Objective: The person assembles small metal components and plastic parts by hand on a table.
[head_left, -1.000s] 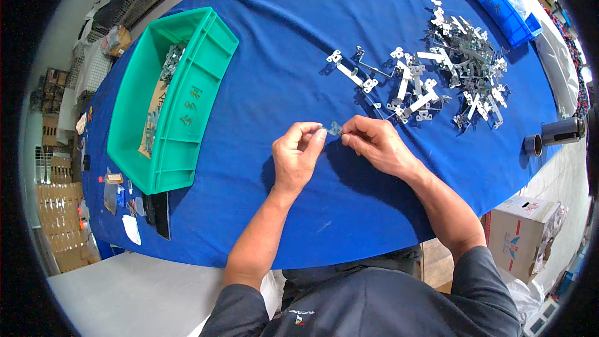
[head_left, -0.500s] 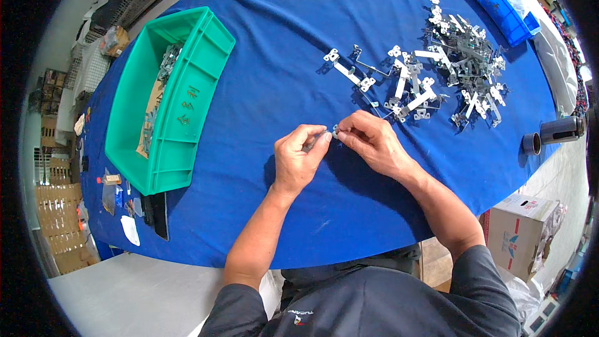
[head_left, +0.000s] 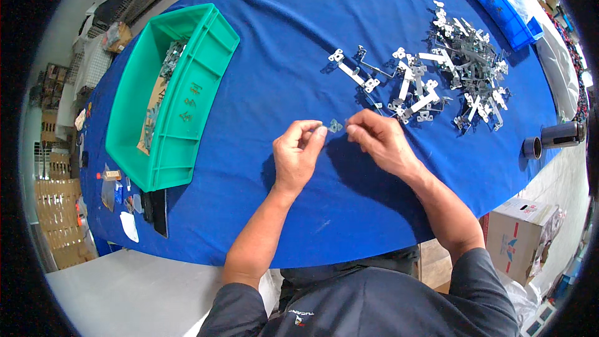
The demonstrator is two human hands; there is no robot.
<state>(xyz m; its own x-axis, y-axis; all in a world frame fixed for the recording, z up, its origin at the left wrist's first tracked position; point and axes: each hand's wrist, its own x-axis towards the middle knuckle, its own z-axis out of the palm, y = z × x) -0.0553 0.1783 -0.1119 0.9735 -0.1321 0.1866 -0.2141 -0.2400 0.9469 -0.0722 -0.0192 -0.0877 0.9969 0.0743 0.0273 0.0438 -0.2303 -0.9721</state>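
Note:
My left hand (head_left: 298, 153) is closed in a pinch, thumb against forefinger, just left of the table's middle. From its fingertips a small metal bracket (head_left: 336, 126) shows its pierced, silvery end; the rest is hidden by the fingers. A short gap to the right, my right hand (head_left: 382, 142) also has thumb and forefinger drawn together. Whether anything small sits between them I cannot make out. Beyond this hand lie loose metal brackets (head_left: 354, 73), long strips with holed, lobed ends. A denser heap of brackets (head_left: 468, 56) spreads farther right.
On the left stands a green plastic bin (head_left: 198, 112) with metal parts inside. A blue crate (head_left: 499, 9) sits at the far right. Near the right edge lies a dark cylinder (head_left: 561, 134). Blue cloth (head_left: 262, 212) covers the table; a cardboard box (head_left: 521, 234) stands below it.
My right hand has come off the bracket and shifted slightly right, leaving a gap. The bracket's end now shows more fully beside my left fingertips.

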